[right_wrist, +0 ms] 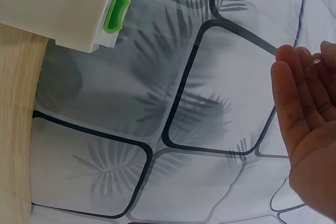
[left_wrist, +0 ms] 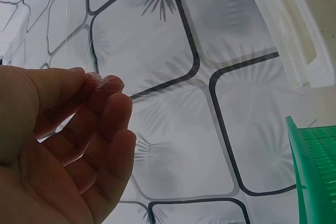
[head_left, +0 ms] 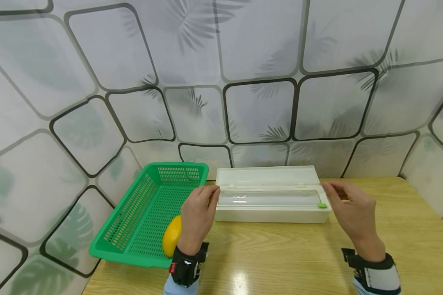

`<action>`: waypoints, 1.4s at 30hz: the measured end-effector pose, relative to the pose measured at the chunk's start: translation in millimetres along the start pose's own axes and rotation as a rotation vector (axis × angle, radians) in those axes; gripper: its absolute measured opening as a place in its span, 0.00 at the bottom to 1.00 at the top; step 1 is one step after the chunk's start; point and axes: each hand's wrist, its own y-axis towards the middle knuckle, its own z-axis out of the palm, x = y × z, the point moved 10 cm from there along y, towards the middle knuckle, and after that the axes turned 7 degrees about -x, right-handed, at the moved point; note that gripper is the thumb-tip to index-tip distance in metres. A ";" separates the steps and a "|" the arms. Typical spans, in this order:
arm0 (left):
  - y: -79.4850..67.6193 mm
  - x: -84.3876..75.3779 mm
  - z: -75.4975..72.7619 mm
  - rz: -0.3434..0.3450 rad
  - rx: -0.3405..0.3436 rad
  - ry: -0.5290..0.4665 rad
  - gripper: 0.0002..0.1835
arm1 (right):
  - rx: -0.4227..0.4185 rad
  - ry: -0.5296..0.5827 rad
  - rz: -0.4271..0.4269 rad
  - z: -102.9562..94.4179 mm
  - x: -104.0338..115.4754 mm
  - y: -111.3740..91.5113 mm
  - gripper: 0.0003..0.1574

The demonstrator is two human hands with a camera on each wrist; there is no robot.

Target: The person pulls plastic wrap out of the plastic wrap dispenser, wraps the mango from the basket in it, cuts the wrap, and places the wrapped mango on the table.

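A white cling film dispenser (head_left: 269,216) lies lengthwise on the table with its lid (head_left: 267,176) raised at the back and a green cutter slider (head_left: 322,205) at its right end. My left hand (head_left: 198,215) is by the box's left end. Between its thumb and fingertips it pinches clear cling film (left_wrist: 106,84), which shows as a glossy bit in the left wrist view. Off the right end, my right hand (head_left: 356,213) pinches the film's other corner, with a thin clear scrap at its fingertips in the right wrist view. The stretched film is nearly invisible.
A green plastic basket (head_left: 129,261) stands left of the dispenser, with a yellow fruit (head_left: 171,236) in it, partly behind my left wrist. The wooden table (head_left: 273,258) ends against a patterned wall covering (head_left: 258,110) behind.
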 end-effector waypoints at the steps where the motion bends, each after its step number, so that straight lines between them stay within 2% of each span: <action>1: 0.0 0.0 -0.1 0.000 -0.002 0.000 0.04 | 0.001 0.000 0.001 0.1 0.0 -0.1 0.08; 11: 1.0 -1.6 -3.2 0.007 -0.005 0.007 0.04 | 0.039 -0.026 0.027 0.8 0.7 0.6 0.08; 20: 0.1 -5.0 -4.0 0.018 0.000 0.012 0.04 | 0.082 -0.067 -0.027 -2.4 5.1 1.4 0.08; 28: -1.7 -6.3 -6.5 0.034 -0.006 0.006 0.04 | 0.164 -0.004 -0.036 -3.0 5.6 -0.2 0.12; 32: -3.1 -5.4 -8.3 0.025 -0.006 -0.007 0.04 | 0.238 0.005 -0.005 -1.1 6.5 -2.3 0.14; 36: -5.2 -3.3 -8.6 0.012 0.004 -0.034 0.04 | 0.341 0.021 0.016 2.1 9.8 -6.9 0.22; 39: -6.4 -2.0 -7.6 0.001 0.030 -0.051 0.03 | 0.396 0.016 0.009 2.8 13.1 -9.9 0.26; 42: -7.4 -1.8 -5.4 -0.010 0.075 -0.058 0.03 | 0.425 -0.011 -0.013 1.0 15.4 -11.4 0.25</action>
